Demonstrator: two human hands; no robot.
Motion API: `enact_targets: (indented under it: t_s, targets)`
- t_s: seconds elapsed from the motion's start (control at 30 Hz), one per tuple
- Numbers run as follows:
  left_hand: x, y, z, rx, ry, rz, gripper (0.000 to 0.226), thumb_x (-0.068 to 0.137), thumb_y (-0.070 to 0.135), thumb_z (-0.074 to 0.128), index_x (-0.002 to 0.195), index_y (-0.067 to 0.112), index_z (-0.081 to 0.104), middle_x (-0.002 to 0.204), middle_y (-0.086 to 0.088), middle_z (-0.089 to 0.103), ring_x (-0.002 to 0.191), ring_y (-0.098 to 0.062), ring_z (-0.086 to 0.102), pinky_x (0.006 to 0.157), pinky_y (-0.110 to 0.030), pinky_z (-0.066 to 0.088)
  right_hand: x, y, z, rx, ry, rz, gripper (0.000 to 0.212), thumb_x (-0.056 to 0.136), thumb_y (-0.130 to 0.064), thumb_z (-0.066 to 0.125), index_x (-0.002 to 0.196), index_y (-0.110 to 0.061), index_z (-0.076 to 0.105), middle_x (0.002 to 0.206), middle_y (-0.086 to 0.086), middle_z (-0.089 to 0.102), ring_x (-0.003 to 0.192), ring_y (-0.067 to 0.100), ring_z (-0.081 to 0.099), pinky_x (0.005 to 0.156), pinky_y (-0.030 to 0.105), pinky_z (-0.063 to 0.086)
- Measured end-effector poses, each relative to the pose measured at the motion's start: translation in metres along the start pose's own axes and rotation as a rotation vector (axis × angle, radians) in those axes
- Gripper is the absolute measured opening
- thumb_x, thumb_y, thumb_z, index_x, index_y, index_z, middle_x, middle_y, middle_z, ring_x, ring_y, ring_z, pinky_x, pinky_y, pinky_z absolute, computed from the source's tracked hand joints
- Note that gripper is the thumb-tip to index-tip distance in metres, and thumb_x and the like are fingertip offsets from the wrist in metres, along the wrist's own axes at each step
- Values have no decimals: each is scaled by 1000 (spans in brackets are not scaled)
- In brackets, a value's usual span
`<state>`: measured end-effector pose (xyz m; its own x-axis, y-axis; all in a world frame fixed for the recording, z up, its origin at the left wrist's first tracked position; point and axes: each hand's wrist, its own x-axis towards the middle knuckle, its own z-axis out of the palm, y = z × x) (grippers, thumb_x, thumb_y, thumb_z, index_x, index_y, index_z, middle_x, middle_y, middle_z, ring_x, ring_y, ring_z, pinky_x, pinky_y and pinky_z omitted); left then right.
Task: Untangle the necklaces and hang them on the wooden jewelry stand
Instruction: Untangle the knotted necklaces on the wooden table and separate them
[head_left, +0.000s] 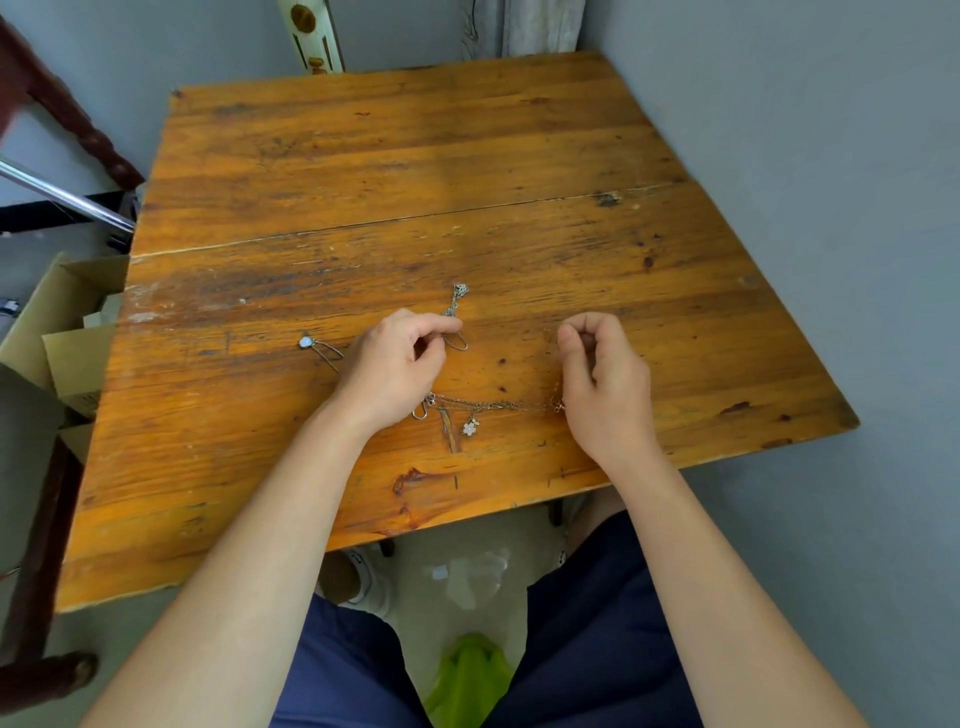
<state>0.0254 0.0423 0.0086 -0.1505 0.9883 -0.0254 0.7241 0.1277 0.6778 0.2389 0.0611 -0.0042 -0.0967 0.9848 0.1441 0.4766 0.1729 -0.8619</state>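
Mid-untangling. Pinching one chain of the necklaces (488, 404), strewn on the worktop (363, 182), with fingers (441, 325) of the left hand (400, 364). Right hand (602, 374) curled, maybe gripping a strand; cannot tell. Next: gentle separating pulls.

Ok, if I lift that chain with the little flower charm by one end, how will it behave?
Probably floppy: the flower-charm chain lies slack and wavy on the table. Likely very light, being so thin. It may snag: its left end meets a clump of links beside the left hand, so other strands could lift too.
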Motion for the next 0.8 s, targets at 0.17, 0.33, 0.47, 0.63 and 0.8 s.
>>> enact_targets:
  t_s: [0.17,0.33,0.47,0.63,0.8]
  targets:
    - [9,11,-9,-289,71,47,26,93,11,62,113,26,70,90,6,63,47,-5,36,50,-17,35,2,4,-2,87,121,52,10,103,-26,51,104,-22,61,87,-12,63,76,-1,57,67,14,47]
    - [36,35,-8,-324,205,115,22,89,13,64,105,26,72,88,10,66,59,-12,46,61,-25,46,5,8,-3,165,169,117,12,104,-26,49,102,-19,59,80,-12,62,64,2,56,58,12,46]
    - [51,36,-5,-261,225,85,20,88,15,66,102,28,70,88,14,66,59,-8,48,66,-32,53,5,10,-2,142,187,127,12,105,-25,48,105,-21,59,88,-15,67,65,0,62,60,10,46]
    - [18,32,-2,-67,264,-14,24,88,30,70,111,26,68,112,8,60,73,-4,57,74,-27,46,6,11,-2,161,189,166,15,105,-26,48,112,-22,60,83,-12,69,66,5,65,60,27,56]
    - [-65,32,21,122,262,-25,33,82,56,66,98,28,73,97,9,62,88,-13,54,70,-29,46,4,10,-3,137,172,155,27,105,-23,47,129,-21,60,94,-15,68,72,1,67,64,15,55]
